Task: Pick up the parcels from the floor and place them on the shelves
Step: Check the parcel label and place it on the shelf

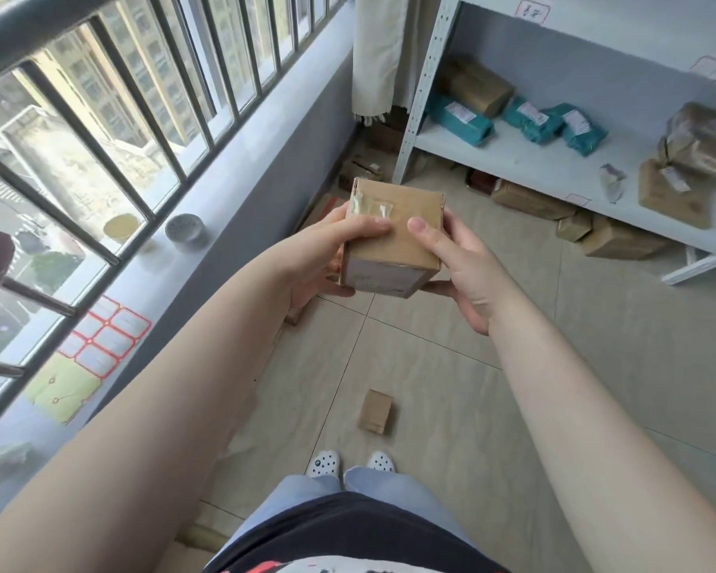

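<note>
what I'm holding: a small brown cardboard box (393, 237), taped on top, up in front of my chest and well clear of the floor

left hand (327, 258): wrapped round the box's left side, thumb across the top, fingers tucked under

right hand (459, 266): clamped on the right side, thumb on top near the tape, fingers underneath. so both hands are closed on the same box

which way it has to go: the white metal shelf unit (513, 159) is ahead and off to my right, so I reckon the box swings right and forward. my right hand is the nearer one to it

box's long axis: runs roughly away from me, the short taped end pointing toward the far wall

what's on the shelf: three teal mailer bags (554, 122) in a loose row, a brown box (478, 91) behind them at the left, and a stack of brown wrapped parcels (691, 159) at the right end. bare board between the teal bags and that stack, looks like the easiest gap

under the shelf: a few brown boxes (530, 198) sitting on the tiles

still on the floor: one little brown parcel (375, 411) just ahead of my shoes, so not done yet imo
</note>
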Demonstrator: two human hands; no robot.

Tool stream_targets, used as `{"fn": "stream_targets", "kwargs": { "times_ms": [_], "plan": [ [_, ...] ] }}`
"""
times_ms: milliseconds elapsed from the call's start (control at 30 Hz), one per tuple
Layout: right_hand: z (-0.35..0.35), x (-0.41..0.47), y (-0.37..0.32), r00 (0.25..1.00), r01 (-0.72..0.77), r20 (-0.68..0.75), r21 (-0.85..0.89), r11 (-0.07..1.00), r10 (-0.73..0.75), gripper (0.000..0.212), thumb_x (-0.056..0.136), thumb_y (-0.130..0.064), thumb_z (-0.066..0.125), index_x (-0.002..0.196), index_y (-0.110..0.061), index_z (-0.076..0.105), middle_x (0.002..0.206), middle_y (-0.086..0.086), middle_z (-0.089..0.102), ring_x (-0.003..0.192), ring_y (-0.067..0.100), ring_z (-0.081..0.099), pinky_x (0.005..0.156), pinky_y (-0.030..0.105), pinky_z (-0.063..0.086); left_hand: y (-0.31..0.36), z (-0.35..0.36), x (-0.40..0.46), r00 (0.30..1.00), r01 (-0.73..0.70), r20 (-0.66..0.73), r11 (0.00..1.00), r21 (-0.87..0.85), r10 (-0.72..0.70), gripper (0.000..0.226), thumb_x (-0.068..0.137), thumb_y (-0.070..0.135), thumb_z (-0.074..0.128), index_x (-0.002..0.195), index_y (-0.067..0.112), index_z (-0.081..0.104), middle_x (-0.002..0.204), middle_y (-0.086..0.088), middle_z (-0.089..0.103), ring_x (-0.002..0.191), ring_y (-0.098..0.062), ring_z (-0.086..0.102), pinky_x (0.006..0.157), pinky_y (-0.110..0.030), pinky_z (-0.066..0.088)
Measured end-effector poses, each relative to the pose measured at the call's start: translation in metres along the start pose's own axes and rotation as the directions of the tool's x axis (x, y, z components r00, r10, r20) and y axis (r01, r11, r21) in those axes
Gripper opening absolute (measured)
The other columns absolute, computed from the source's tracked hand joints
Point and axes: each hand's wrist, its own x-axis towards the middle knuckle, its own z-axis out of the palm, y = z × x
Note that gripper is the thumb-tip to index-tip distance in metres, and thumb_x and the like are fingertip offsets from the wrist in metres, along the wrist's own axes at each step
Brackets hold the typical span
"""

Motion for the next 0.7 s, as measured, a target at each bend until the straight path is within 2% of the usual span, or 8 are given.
{"fn": "stream_targets", "kwargs": {
  "times_ms": [133, 233, 333, 433, 500, 567, 633, 700],
  "plan": [
    [-0.001, 0.001, 0.0, 0.988, 0.113, 0.119, -0.078, 0.991, -0.103, 0.098, 0.069, -0.036, 0.082, 0.151, -0.03, 0.028, 0.146, -0.006, 0.05, 0.137, 0.011, 0.044, 0.112, 0.04, 0.039, 0.01, 0.0, -0.007, 0.995, 0.069, -0.067, 0.997, -0.017, -0.07, 0.086, 0.051, 0.064, 0.07, 0.127, 0.026, 0.061, 0.123, -0.016, 0.069, 0.115, -0.034, 0.065, 0.099, -0.053, 0.05],
    [0.0, 0.002, -0.006, 0.986, 0.163, 0.048, -0.118, 0.98, -0.158, 0.095, 0.069, -0.018, 0.084, 0.149, -0.024, 0.034, 0.141, -0.004, 0.055, 0.128, 0.008, 0.052, 0.104, 0.032, 0.047, 0.017, 0.002, -0.014, 0.997, 0.073, -0.037, 0.997, 0.024, -0.072, 0.089, 0.053, 0.071, 0.067, 0.133, 0.031, 0.057, 0.131, -0.012, 0.065, 0.124, -0.034, 0.058, 0.108, -0.056, 0.036],
    [-0.002, 0.003, -0.012, 0.988, 0.149, -0.032, -0.079, 0.986, -0.152, 0.09, 0.062, -0.033, 0.083, 0.143, -0.022, 0.044, 0.133, 0.0, 0.061, 0.119, 0.009, 0.059, 0.096, 0.028, 0.05, 0.022, 0.008, -0.02, 0.998, -0.01, 0.057, 0.997, 0.081, 0.006, 0.078, 0.065, 0.077, 0.056, 0.134, 0.039, 0.053, 0.141, 0.008, 0.054, 0.129, -0.012, 0.044, 0.11, -0.041, 0.02],
    [-0.004, 0.004, -0.014, 0.993, 0.069, -0.093, -0.052, 0.996, -0.073, 0.075, 0.066, -0.046, 0.08, 0.133, -0.025, 0.054, 0.125, -0.002, 0.067, 0.115, 0.013, 0.062, 0.102, 0.041, 0.047, 0.021, 0.012, -0.022, 0.988, -0.139, 0.074, 0.985, 0.101, 0.132, 0.063, 0.078, 0.067, 0.056, 0.132, 0.035, 0.055, 0.126, 0.015, 0.067, 0.112, -0.001, 0.062, 0.098, -0.026, 0.04],
    [-0.005, 0.004, -0.013, 0.992, 0.013, -0.125, -0.011, 1.0, -0.014, 0.056, 0.071, -0.048, 0.077, 0.121, -0.028, 0.061, 0.12, -0.002, 0.07, 0.111, 0.019, 0.065, 0.103, 0.052, 0.045, 0.015, 0.012, -0.017, 0.979, -0.205, 0.022, 0.975, 0.09, 0.204, 0.065, 0.082, 0.057, 0.064, 0.137, 0.025, 0.054, 0.125, 0.003, 0.071, 0.111, -0.016, 0.069, 0.09, -0.036, 0.055],
    [-0.006, 0.004, -0.012, 0.993, -0.013, -0.121, 0.007, 1.0, 0.014, 0.043, 0.075, -0.048, 0.074, 0.113, -0.03, 0.063, 0.116, -0.001, 0.071, 0.109, 0.022, 0.067, 0.103, 0.055, 0.045, 0.012, 0.013, -0.016, 0.966, -0.245, -0.068, 0.967, 0.07, 0.249, 0.054, 0.083, 0.049, 0.068, 0.127, 0.017, 0.063, 0.116, -0.005, 0.075, 0.103, -0.025, 0.073, 0.089, -0.048, 0.058],
    [-0.005, 0.003, -0.014, 0.993, -0.024, -0.114, 0.013, 1.0, 0.026, 0.041, 0.078, -0.046, 0.072, 0.114, -0.029, 0.064, 0.114, -0.002, 0.072, 0.111, 0.022, 0.065, 0.104, 0.055, 0.044, 0.012, 0.013, -0.014, 0.953, -0.257, -0.146, 0.964, 0.071, 0.265, 0.043, 0.084, 0.044, 0.07, 0.117, 0.016, 0.068, 0.105, -0.006, 0.078, 0.093, -0.025, 0.076, 0.083, -0.047, 0.06],
    [-0.007, 0.004, -0.015, 0.993, -0.011, -0.118, -0.014, 1.0, 0.009, 0.06, 0.078, -0.044, 0.074, 0.132, -0.025, 0.056, 0.121, -0.004, 0.067, 0.119, 0.018, 0.06, 0.107, 0.051, 0.042, 0.013, 0.012, -0.014, 0.951, -0.236, -0.185, 0.969, 0.079, 0.247, 0.039, 0.082, 0.043, 0.074, 0.111, 0.017, 0.068, 0.097, -0.004, 0.08, 0.085, -0.02, 0.077, 0.075, -0.039, 0.062]
  ]
}}
